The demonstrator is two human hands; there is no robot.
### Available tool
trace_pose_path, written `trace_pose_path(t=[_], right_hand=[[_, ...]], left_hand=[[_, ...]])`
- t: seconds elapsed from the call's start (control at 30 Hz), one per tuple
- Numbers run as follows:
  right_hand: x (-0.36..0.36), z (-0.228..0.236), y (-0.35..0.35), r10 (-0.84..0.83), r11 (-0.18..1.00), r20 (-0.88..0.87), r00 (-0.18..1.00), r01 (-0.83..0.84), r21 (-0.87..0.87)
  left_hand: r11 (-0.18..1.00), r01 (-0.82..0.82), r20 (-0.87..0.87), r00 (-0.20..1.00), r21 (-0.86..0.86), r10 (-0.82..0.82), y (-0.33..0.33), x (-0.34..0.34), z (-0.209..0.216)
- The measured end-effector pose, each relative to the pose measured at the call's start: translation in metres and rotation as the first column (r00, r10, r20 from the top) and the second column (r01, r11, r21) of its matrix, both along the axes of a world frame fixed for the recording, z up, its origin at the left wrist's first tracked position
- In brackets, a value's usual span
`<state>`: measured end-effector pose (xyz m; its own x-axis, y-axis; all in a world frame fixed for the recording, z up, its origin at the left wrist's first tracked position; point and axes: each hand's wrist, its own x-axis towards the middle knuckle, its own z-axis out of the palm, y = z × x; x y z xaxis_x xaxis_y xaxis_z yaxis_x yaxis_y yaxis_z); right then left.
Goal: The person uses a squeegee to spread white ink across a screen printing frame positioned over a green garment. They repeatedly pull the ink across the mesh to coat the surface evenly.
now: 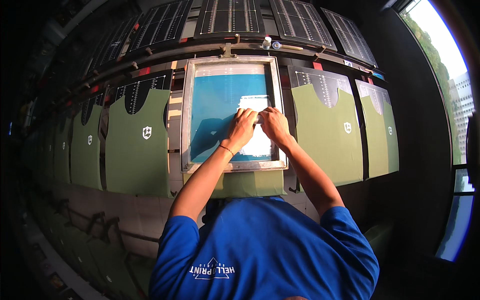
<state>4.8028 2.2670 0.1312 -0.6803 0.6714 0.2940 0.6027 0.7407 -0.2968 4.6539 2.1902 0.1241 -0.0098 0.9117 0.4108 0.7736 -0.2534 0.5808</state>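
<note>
A screen printing frame (187,115) with a metal rim and blue mesh (210,95) lies in front of me, over a green shirt (250,185) whose near edge sticks out. White ink (256,144) covers a patch on the mesh's right half. Both my hands are closed around a squeegee (258,119), of which only a short grey piece shows between them. My left hand (242,126) grips its left side, with a thin bracelet at the wrist. On its right side is my right hand (274,124). The squeegee's lower edge is hidden by my hands.
Green shirts (137,150) with small white emblems lie on boards to the left, and another shirt (330,142) lies on the right. Black ruled boards (229,20) line the far side. A small bottle (266,43) and a tape roll (276,45) rest on the rail behind the frame.
</note>
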Motion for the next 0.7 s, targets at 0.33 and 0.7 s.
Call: trace_pose_path(t=[0.33, 0.7], right_hand=[[0.055, -0.013, -0.140, -0.058, 0.975, 0.048, 0.997, 0.067, -0.213], [-0.014, -0.012, 0.037, -0.013, 1.000, 0.042, 0.999, 0.014, -0.023]], left_hand=[[0.998, -0.008, 0.059, 0.998, -0.070, 0.012, -0.132, 0.058, -0.031], [1.000, -0.024, 0.076, 0.997, 0.020, 0.022, 0.033, -0.005, -0.016]])
